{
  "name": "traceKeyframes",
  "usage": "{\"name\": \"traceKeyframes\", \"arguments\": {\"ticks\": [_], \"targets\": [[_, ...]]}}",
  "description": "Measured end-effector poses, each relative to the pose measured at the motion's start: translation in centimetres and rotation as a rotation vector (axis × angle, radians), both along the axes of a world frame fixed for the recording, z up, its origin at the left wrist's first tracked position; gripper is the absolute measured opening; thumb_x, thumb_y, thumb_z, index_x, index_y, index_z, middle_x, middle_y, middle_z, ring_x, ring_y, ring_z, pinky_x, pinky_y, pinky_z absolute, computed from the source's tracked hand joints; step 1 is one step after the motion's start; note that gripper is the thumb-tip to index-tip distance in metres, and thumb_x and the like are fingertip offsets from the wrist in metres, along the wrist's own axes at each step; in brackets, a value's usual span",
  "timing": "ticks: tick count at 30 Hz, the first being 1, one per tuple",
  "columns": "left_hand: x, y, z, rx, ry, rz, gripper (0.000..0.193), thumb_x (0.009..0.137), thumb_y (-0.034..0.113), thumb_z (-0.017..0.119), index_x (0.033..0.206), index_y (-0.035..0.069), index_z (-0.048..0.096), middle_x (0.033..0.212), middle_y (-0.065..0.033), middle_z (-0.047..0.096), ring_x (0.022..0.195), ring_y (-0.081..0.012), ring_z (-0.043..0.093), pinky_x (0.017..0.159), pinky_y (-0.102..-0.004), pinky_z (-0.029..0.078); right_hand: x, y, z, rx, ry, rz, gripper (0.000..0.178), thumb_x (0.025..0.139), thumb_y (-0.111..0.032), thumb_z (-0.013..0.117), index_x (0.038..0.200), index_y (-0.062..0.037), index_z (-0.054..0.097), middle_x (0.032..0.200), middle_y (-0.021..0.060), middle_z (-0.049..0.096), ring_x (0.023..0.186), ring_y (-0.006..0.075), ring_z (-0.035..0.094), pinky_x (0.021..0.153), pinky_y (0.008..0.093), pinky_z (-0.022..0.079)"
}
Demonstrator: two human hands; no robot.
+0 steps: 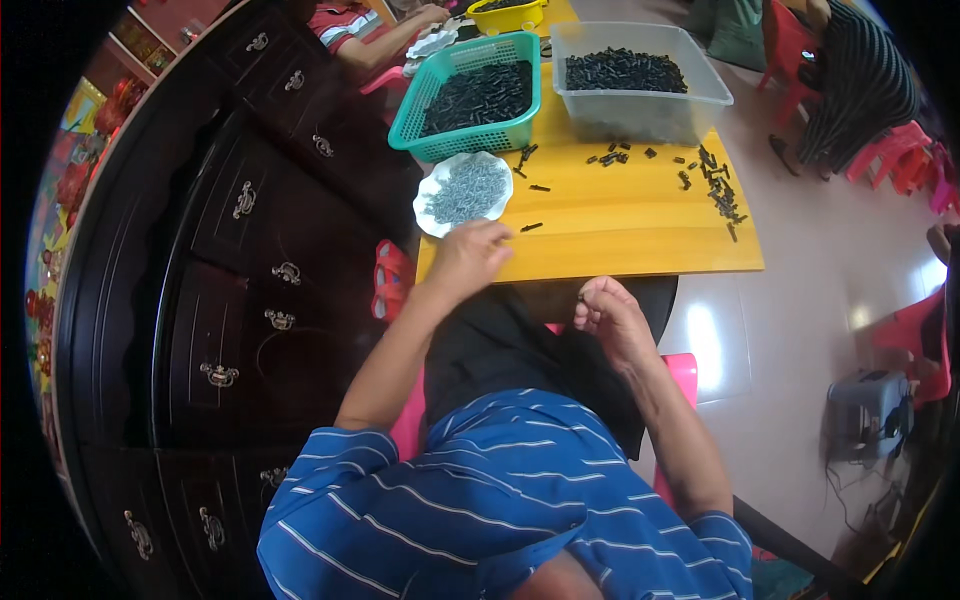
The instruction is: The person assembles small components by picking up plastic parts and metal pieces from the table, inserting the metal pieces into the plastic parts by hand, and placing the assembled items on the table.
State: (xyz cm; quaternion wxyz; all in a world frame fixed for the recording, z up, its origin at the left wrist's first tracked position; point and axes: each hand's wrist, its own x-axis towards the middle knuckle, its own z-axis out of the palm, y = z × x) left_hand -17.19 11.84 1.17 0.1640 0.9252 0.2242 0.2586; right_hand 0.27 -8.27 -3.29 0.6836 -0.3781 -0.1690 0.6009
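My left hand (472,258) is over the near table edge, beside a white scalloped dish (428,190) heaped with small, thin silvery metal pieces (468,190). Its fingers are loosely bent, with thumb and fingertips apart and nothing visible between them. A small black piece (532,227) lies on the wood just right of those fingertips. Off the front edge, above my lap, my right hand (612,312) has its fingers curled and the thumb pressed against them; whatever they hold is too small or hidden to make out.
On the yellow table (630,245) stand a green basket (400,130) and a translucent tub (640,120), both with black pieces inside. Loose black pieces (720,190) lie along the right edge. Dark drawers (240,250) line the left. Another person's arm (385,45) is at the far left.
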Motion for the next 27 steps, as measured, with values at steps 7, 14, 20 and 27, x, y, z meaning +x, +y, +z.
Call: {"name": "traceKeyframes", "arguments": {"ticks": [7,14,20,27], "targets": [[-2.4,3.2,-1.3,0.192,0.153,0.246,0.026,0.077,0.016,0.075,0.102,0.008,0.071,0.093,-0.0107,0.064,0.092,-0.0314,0.064,0.078,-0.0416,0.052,0.2,0.0,-0.3,-0.029,-0.009,0.015,0.009,0.089,-0.014,0.061,0.096,-0.0084,0.064,0.081,0.0006,0.064,0.073,0.0091,0.061,0.073,0.0257,0.050],[-1.7,3.2,-2.2,0.227,0.180,0.272,0.025,0.077,0.018,0.075,0.100,0.011,0.071,0.097,-0.0095,0.062,0.097,-0.0306,0.062,0.078,-0.0443,0.053,0.4,-0.1,-0.5,-0.035,-0.013,0.006,0.013,0.090,-0.014,0.061,0.100,-0.0067,0.065,0.082,0.0011,0.064,0.074,0.0097,0.062,0.075,0.0263,0.051],[-2.2,2.7,-3.2,0.343,0.040,0.231,0.020,0.075,0.012,0.076,0.094,0.009,0.071,0.090,-0.0071,0.062,0.088,-0.0290,0.061,0.074,-0.0427,0.052,0.3,0.1,-1.0,-0.026,-0.009,0.026,0.012,0.091,-0.015,0.061,0.099,-0.0069,0.065,0.082,0.0006,0.064,0.075,0.0096,0.061,0.076,0.0263,0.050],[-2.1,2.6,-3.8,0.380,-0.131,0.207,0.014,0.076,0.004,0.074,0.088,0.006,0.068,0.086,-0.0083,0.064,0.083,-0.0299,0.062,0.073,-0.0393,0.050,0.3,0.0,-0.8,-0.036,-0.011,0.022,0.012,0.091,-0.015,0.060,0.098,-0.0072,0.065,0.082,0.0001,0.063,0.076,0.0091,0.061,0.075,0.0264,0.050]]}}
